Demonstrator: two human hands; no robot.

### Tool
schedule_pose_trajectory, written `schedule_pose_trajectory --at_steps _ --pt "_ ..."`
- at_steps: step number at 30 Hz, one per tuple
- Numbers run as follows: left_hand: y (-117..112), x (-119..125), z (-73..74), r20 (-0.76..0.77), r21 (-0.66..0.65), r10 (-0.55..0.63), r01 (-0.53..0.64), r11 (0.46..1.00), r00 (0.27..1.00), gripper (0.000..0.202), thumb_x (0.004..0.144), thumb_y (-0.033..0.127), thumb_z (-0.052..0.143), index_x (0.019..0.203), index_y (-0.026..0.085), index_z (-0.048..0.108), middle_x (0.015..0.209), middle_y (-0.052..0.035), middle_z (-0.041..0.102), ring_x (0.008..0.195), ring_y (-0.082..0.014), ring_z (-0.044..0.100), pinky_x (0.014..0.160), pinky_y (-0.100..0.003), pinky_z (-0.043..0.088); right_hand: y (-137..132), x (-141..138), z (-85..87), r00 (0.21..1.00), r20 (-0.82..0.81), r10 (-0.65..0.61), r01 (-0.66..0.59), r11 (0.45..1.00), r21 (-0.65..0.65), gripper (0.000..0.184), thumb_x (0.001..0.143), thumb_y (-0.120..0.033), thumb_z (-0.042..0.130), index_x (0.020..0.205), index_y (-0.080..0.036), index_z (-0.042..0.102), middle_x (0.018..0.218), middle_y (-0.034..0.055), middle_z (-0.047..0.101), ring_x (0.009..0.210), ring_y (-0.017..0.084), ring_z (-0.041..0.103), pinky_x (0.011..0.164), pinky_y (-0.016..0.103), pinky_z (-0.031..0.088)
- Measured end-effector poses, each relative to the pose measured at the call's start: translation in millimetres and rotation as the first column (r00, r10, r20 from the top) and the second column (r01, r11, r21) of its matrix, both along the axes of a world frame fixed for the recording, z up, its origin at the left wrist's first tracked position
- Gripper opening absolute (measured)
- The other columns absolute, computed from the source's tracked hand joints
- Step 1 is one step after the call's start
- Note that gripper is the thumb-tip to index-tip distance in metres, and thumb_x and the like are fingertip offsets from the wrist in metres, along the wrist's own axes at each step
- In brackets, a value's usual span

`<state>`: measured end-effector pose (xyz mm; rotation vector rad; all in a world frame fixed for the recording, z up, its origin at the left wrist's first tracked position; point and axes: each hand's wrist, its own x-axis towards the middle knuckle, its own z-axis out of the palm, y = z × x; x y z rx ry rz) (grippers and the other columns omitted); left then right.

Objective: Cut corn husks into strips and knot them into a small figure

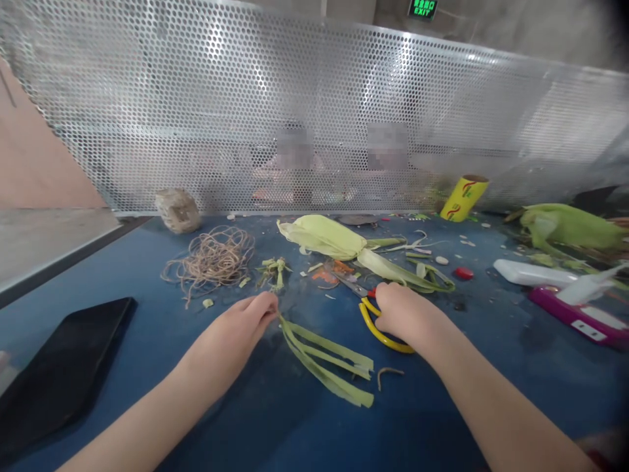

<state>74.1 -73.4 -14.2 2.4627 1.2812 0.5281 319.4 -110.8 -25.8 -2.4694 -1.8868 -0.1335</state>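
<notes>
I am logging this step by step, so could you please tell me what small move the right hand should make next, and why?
Probably close the right hand around the yellow-handled scissors and lift them. That hand rests on their handles, while the left hand pinches the gathered end of the green husk strips, holding them ready.

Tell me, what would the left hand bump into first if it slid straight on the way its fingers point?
The left hand pinches the end of the green leaf strips. Up and to the right, it would probably meet the orange scraps first, then the corn cob, though depth is unclear.
</notes>
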Motion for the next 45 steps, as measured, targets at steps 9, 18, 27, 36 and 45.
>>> schedule_pose_trajectory --at_steps 9,18,27,36,45 --pt "-0.8 -0.3 5.5 0.093 -0.152 0.017 -0.003 0.988 0.996 0.013 0.083 0.032 0.041 0.081 0.024 0.051 0.079 -0.0008 0.065 0.069 -0.018 0.06 0.062 -0.026 0.044 -4.1 -16.2 12.0 0.989 0.135 -0.056 0.05 0.998 0.048 0.029 0.06 -0.007 0.061 0.088 -0.007 0.06 0.086 0.0202 0.059 0.076 0.032 0.061 0.053 0.033 0.045" --pt "9.4 -5.6 8.8 0.053 -0.08 0.07 -0.066 0.995 0.996 0.014 0.081 0.03 0.046 0.08 0.024 0.058 0.083 -0.0009 0.068 0.071 -0.0196 0.062 0.066 -0.027 0.044 -25.7 -28.5 34.4 0.939 0.152 0.309 -0.341 0.895 0.289 0.037 0.063 -0.038 0.067 0.088 -0.012 0.059 0.084 0.0142 0.057 0.084 0.031 0.05 0.069 0.04 0.046" --pt "13.4 -10.0 9.4 -0.098 0.068 0.04 -0.033 0.997 0.994 0.021 0.084 0.03 0.04 0.083 0.024 0.059 0.085 -0.0023 0.067 0.077 -0.0213 0.062 0.07 -0.028 0.044 -30.4 -37.3 30.4 0.918 0.06 0.392 -0.392 0.877 0.277 0.037 0.061 -0.039 0.069 0.086 -0.013 0.062 0.078 0.0114 0.058 0.083 0.03 0.05 0.069 0.041 0.046" --pt "5.9 -9.5 11.2 -0.242 0.269 0.017 0.05 0.962 0.97 0.029 0.09 0.024 0.03 0.091 0.017 0.058 0.088 -0.0071 0.064 0.084 -0.0224 0.061 0.076 -0.035 0.047 -30.0 -50.5 25.7 0.931 0.071 0.358 -0.363 0.886 0.29 0.032 0.063 -0.04 0.066 0.083 -0.014 0.061 0.077 0.0104 0.056 0.077 0.028 0.049 0.065 0.038 0.044" --pt "2.6 -11.1 14.4 -0.235 0.301 0.147 -0.071 0.951 0.961 0.023 0.09 0.026 0.037 0.089 0.015 0.057 0.085 -0.0075 0.063 0.083 -0.0232 0.061 0.073 -0.037 0.049 -33.6 -58.3 25.3 0.955 0.101 0.28 -0.298 0.899 0.321 0.03 0.068 -0.039 0.06 0.083 -0.013 0.06 0.078 0.0118 0.054 0.076 0.027 0.046 0.065 0.037 0.041"
